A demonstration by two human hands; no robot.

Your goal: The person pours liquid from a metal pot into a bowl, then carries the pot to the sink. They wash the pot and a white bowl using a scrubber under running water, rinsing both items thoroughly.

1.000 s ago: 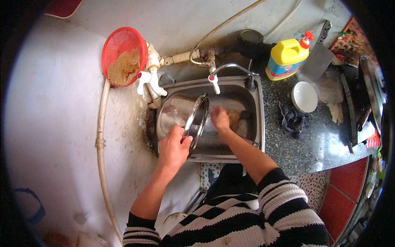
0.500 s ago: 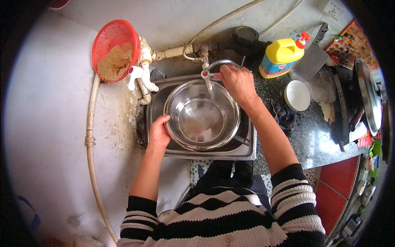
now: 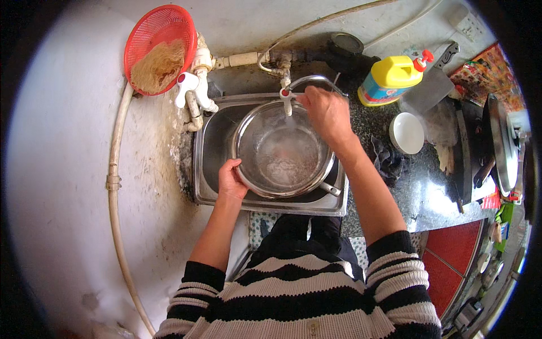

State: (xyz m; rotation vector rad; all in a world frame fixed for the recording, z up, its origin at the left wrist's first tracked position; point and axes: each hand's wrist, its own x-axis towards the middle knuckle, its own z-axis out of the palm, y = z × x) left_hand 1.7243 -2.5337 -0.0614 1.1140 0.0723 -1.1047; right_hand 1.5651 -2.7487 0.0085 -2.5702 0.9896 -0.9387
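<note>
A stainless steel pot (image 3: 282, 161) sits tilted slightly in the metal sink (image 3: 206, 164), with rippling water in it. My left hand (image 3: 230, 179) grips the pot's left side, thumb on the rim and the other fingers hidden beneath. The white tap (image 3: 286, 104) with a red-centred knob hangs over the pot's far edge, and water runs from its spout. My right hand (image 3: 328, 116) is closed at the tap's knob, its fingertips partly hidden by the hand itself. A short handle (image 3: 330, 188) sticks out at the pot's lower right.
On the left wall hangs a red plastic basket (image 3: 161, 51) beside a second white tap (image 3: 192, 90). Along the right counter stand a yellow pump bottle (image 3: 389, 79), a white bowl (image 3: 406, 133), a dark cloth (image 3: 389, 161), a cleaver (image 3: 435, 82) and a pot lid (image 3: 499, 144).
The water in the pot has turned from fairly smooth to churned and rippled. The pot has shifted right within the sink, with my left hand still on it. My right hand stays by the tap.
</note>
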